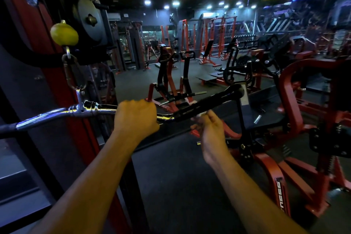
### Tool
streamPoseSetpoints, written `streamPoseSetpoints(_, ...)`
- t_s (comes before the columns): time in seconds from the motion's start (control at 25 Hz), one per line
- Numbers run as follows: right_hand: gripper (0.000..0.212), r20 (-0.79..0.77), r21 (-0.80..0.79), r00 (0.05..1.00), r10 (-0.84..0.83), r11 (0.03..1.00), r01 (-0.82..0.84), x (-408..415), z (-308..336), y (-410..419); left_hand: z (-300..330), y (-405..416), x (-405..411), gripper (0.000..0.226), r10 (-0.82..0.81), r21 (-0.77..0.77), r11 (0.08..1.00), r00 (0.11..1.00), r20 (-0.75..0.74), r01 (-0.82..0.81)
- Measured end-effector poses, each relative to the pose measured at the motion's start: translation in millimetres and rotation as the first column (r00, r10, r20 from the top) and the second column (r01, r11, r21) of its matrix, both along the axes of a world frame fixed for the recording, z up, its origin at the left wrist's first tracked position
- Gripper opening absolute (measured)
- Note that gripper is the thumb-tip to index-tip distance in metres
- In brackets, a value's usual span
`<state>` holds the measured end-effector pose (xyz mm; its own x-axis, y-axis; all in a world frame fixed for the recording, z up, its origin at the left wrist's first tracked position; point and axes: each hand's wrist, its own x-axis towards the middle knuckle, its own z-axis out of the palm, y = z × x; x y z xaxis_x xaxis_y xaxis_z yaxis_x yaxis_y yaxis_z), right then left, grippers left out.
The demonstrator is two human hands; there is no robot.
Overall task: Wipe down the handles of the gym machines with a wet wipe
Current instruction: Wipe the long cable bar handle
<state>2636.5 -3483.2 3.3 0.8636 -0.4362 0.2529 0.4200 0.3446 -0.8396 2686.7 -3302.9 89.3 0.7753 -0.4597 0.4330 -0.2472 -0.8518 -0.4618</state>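
- The chrome bar [57, 114] is gripped in the closed left hand [135, 118].
- A white wipe [202, 115], blurred, is pinched by the right hand [209, 129] under the black grip [209, 101].
- The hanging bar may be swung if the left hold is loosened.
- The far grip end may be missed.

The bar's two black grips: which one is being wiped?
The right-end grip, angled up beside the right hand pinching a wipe. The left-end grip is untouched; the left hand holds chrome.
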Motion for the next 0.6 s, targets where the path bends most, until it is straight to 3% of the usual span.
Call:
streamPoseSetpoints(0.08, 0.029, -0.011, 0.049, 0.999, 0.046, 0.998, -0.045, -2, 1, -1, 0, 0, -1, 0.036, 0.003, 0.02, 1.0, 1.0, 0.007, -0.003)
streamPoseSetpoints(0.24, 0.016, 0.104, 0.295, 0.992, 0.076, 0.95, -0.104, -14, 14, -26, -1, 1, -4, 0.024, -0.001, 0.021, 1.0, 1.0, 0.012, 0.001)
streamPoseSetpoints(0.36, 0.016, 0.043, 0.145, 0.998, 0.035, 0.989, -0.041, -15, 10, -19, -2, 0, -2, 0.03, 0.002, 0.018, 1.0, 1.0, 0.024, -0.003)
streamPoseSetpoints(0.44, 0.027, -0.002, 0.018, 1.0, 0.026, 0.999, -0.026, -9, 3, -4, -2, -2, -1, 0.031, 0.002, 0.014, 1.0, 1.0, 0.003, -0.002)
streamPoseSetpoints(0.6, 0.027, -0.045, 0.068, 0.998, 0.044, 0.997, -0.041, 0, 4, 18, -3, -2, -1, 0.026, 0.002, 0.027, 1.0, 1.0, 0.027, -0.003)
